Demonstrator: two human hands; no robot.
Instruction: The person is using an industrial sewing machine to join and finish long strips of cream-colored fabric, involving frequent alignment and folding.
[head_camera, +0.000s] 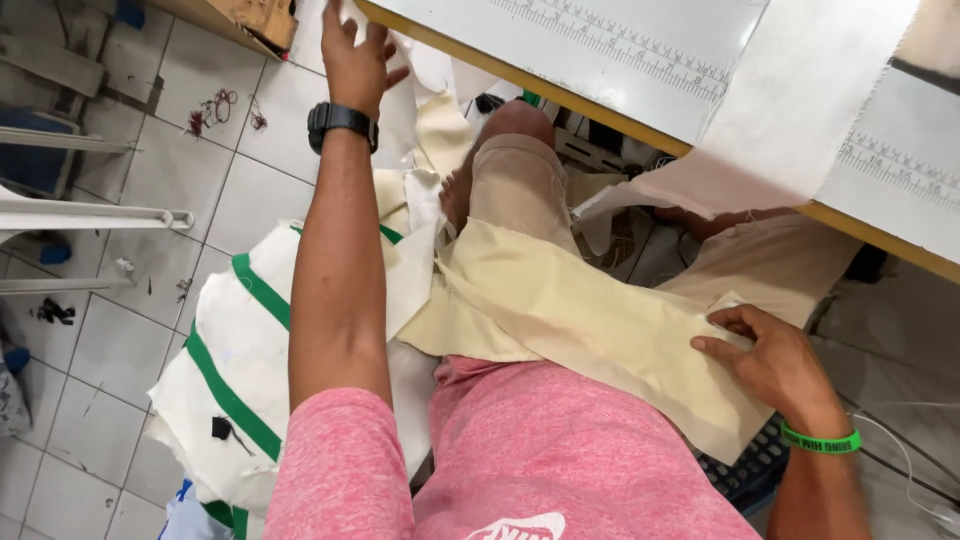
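A long strip of cream fabric (590, 330) lies across the person's lap, its long axis running on a slant from the far left, near the knee (515, 125), down to the near right. The far end is broader and folds over the thigh; the near end is narrower and finishes in a cut edge just under the right hand. The cloth is plain, pale yellow-cream, matte and lightly creased, with a second layer showing beneath its left edge.

The right hand (765, 355) rests on the near-right end of the strip, fingers curled and pinching its upper corner, thumb pressed onto the cloth. The wrist carries a green wristband (822, 440).

The left hand (355, 50) is stretched far out to the upper left, fingers spread flat on a pale piece of cloth (405, 90) hanging by the table edge (560, 88); whether it grasps that cloth cannot be told. A black watch (340, 118) sits on that wrist.

Left of the lap, a heap of white fabric with green stripes (235, 340) lies on the tiled floor (110, 340). On the table at the far right, another cream cloth (790, 110) drapes over a printed ruler (620, 40). The person wears a pink shirt (540, 450).
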